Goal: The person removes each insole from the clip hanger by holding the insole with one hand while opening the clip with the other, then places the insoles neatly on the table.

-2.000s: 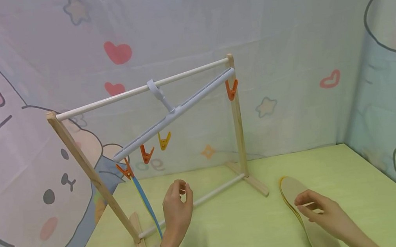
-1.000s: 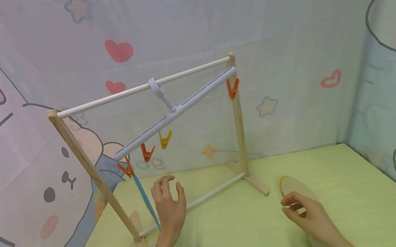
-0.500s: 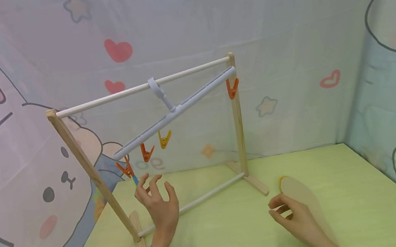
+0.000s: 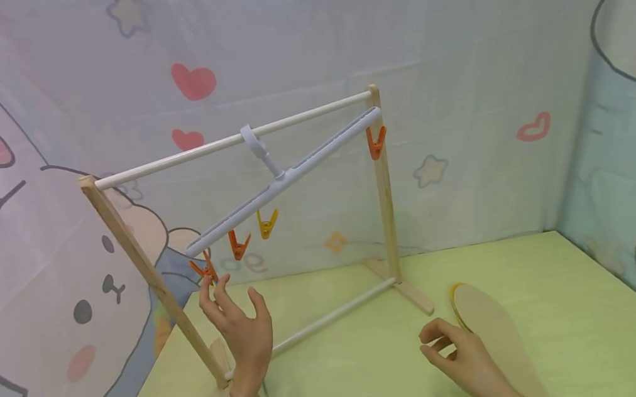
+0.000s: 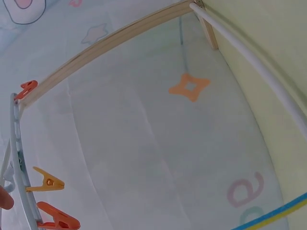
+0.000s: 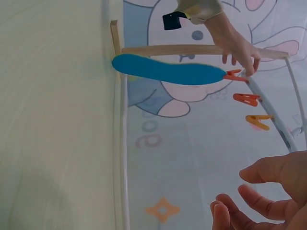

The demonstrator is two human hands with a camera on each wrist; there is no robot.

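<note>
My left hand (image 4: 242,337) is raised at the left end of a pale grey clip hanger (image 4: 314,158), its fingers spread and slightly bent. Its fingertips are close to the end orange clip (image 4: 205,270); whether they touch it I cannot tell. From that clip hangs a blue insole (image 6: 168,71) with a yellow edge, mostly hidden behind the left hand in the head view. My right hand (image 4: 465,359), fingers loosely bent and holding nothing, hovers left of a beige insole (image 4: 497,334) lying on the table.
A wooden rack with a white top rod (image 4: 178,162) carries the hanger, which slants down to the left. Along it hang another orange clip (image 4: 239,246), a yellow clip (image 4: 267,224) and a far-right orange clip (image 4: 375,143). The green table (image 4: 361,371) meets a cartoon-print curtain (image 4: 472,84).
My left hand has moved left and up to the end orange clip, its fingers opening out. The right hand has drifted left, away from the beige insole. The hanger looks unmoved.
</note>
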